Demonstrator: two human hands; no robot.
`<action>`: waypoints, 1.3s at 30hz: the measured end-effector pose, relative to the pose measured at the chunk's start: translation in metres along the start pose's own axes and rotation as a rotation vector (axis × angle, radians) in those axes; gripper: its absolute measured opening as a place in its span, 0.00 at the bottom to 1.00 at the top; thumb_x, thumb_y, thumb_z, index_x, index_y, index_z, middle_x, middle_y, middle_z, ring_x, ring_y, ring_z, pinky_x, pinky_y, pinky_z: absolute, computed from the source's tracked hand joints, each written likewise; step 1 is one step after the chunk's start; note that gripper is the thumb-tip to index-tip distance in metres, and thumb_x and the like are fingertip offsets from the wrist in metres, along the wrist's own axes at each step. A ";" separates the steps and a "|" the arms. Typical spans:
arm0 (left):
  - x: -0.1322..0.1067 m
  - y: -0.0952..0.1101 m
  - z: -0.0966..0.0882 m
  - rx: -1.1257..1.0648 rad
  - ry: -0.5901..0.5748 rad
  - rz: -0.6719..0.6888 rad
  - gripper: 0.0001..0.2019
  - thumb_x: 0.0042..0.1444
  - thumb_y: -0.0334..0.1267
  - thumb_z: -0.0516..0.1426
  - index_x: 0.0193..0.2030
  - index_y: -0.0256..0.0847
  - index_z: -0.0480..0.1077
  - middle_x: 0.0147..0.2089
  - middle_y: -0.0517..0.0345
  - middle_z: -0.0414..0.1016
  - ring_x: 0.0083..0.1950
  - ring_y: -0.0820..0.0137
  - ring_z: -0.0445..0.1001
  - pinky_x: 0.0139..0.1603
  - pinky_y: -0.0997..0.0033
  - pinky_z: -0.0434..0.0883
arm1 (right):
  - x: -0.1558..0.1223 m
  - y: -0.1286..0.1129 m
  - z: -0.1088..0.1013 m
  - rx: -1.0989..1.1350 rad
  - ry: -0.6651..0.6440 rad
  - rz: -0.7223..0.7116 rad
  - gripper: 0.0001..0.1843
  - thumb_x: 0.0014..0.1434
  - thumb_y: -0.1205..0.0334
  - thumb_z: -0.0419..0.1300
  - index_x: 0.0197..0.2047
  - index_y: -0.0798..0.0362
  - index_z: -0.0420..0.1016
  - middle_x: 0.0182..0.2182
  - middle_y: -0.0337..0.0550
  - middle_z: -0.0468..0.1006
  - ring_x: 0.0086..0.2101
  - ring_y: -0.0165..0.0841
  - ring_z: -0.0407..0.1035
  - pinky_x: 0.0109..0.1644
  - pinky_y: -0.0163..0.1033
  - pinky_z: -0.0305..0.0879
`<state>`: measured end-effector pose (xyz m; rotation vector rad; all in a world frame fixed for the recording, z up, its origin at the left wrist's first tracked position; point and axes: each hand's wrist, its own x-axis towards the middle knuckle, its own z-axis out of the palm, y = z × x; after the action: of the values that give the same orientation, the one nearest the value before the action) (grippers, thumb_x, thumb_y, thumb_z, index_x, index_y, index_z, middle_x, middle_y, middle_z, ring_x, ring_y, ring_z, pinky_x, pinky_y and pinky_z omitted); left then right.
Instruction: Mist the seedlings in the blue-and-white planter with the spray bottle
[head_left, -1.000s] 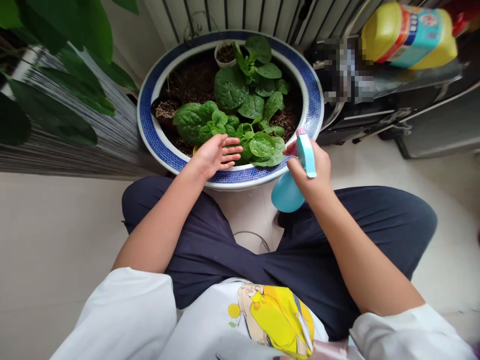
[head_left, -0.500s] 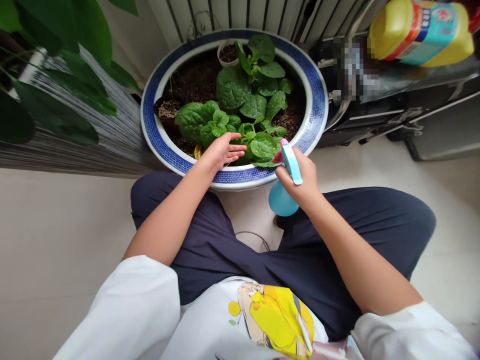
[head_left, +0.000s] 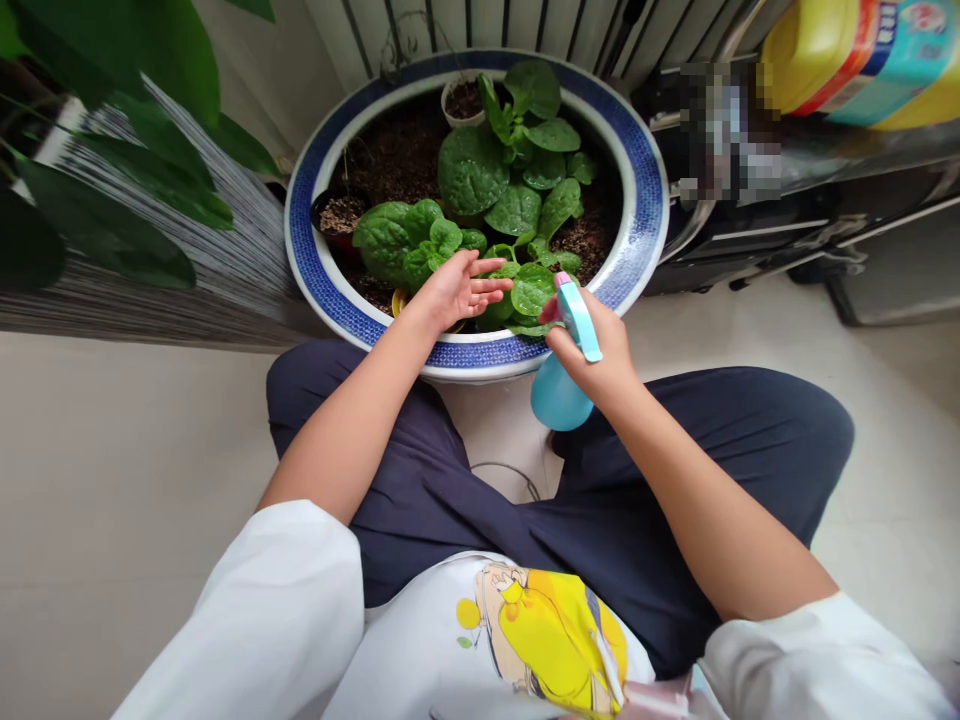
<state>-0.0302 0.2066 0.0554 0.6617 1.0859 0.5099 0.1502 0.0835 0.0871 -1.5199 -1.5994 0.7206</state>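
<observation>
Gripping the blue spray bottle (head_left: pixel 564 375), right hand (head_left: pixel 596 355) has fingers wrapped around its neck; left hand (head_left: pixel 454 290), fingers spread, rests among spinach-like leaves (head_left: pixel 480 215) in the blue-rimmed planter (head_left: pixel 645 190).

The planter (head_left: pixel 637 150) stands on the floor (head_left: pixel 112 450) before the knees; leafy plants (head_left: pixel 495 200) grow in it, a spray bottle (head_left: pixel 559 385) at its near rim.

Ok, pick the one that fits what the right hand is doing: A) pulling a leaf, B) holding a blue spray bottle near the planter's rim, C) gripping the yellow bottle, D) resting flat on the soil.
B: the right hand is closed around the blue spray bottle, beside the planter.
</observation>
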 end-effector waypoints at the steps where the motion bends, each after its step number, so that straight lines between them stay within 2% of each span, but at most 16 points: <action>1: 0.001 0.000 0.001 0.002 -0.011 -0.007 0.26 0.64 0.49 0.44 0.59 0.38 0.69 0.43 0.46 0.82 0.39 0.65 0.80 0.29 0.73 0.73 | 0.001 0.000 0.000 0.009 -0.008 0.003 0.08 0.48 0.65 0.54 0.33 0.49 0.70 0.32 0.42 0.77 0.34 0.41 0.71 0.45 0.47 0.67; 8: 0.004 0.001 0.005 0.019 -0.068 -0.050 0.24 0.65 0.48 0.44 0.58 0.36 0.69 0.42 0.45 0.83 0.35 0.66 0.80 0.27 0.74 0.71 | 0.003 0.001 0.004 0.052 -0.031 0.027 0.07 0.48 0.64 0.54 0.33 0.50 0.70 0.32 0.43 0.77 0.34 0.41 0.71 0.45 0.48 0.67; 16: 0.002 0.002 0.010 0.065 -0.096 -0.042 0.25 0.64 0.49 0.45 0.58 0.35 0.69 0.49 0.42 0.81 0.46 0.60 0.81 0.36 0.69 0.75 | 0.006 0.009 0.006 0.073 -0.041 0.034 0.06 0.47 0.64 0.55 0.32 0.50 0.70 0.31 0.43 0.77 0.34 0.42 0.72 0.45 0.50 0.68; 21: 0.008 -0.002 0.009 0.104 -0.079 -0.074 0.24 0.65 0.49 0.45 0.59 0.36 0.67 0.48 0.43 0.81 0.43 0.62 0.81 0.34 0.71 0.73 | 0.006 0.006 0.007 0.060 -0.062 0.067 0.07 0.47 0.65 0.54 0.32 0.50 0.70 0.32 0.44 0.78 0.35 0.43 0.72 0.44 0.49 0.68; 33: 0.008 -0.003 0.012 0.142 -0.044 -0.060 0.18 0.66 0.47 0.44 0.50 0.38 0.66 0.45 0.44 0.82 0.42 0.64 0.81 0.39 0.71 0.73 | 0.006 0.005 0.009 0.035 -0.103 0.062 0.06 0.48 0.64 0.53 0.32 0.49 0.69 0.31 0.43 0.77 0.34 0.41 0.71 0.44 0.48 0.68; 39: 0.011 -0.005 0.012 0.133 -0.065 -0.046 0.16 0.65 0.48 0.46 0.44 0.39 0.67 0.43 0.45 0.82 0.41 0.64 0.81 0.41 0.69 0.73 | 0.013 0.016 0.018 0.019 -0.120 0.134 0.06 0.53 0.60 0.54 0.30 0.50 0.70 0.30 0.43 0.78 0.33 0.39 0.71 0.40 0.45 0.68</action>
<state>-0.0151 0.2074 0.0486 0.7630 1.0771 0.3762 0.1438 0.0999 0.0664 -1.6072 -1.5837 0.9140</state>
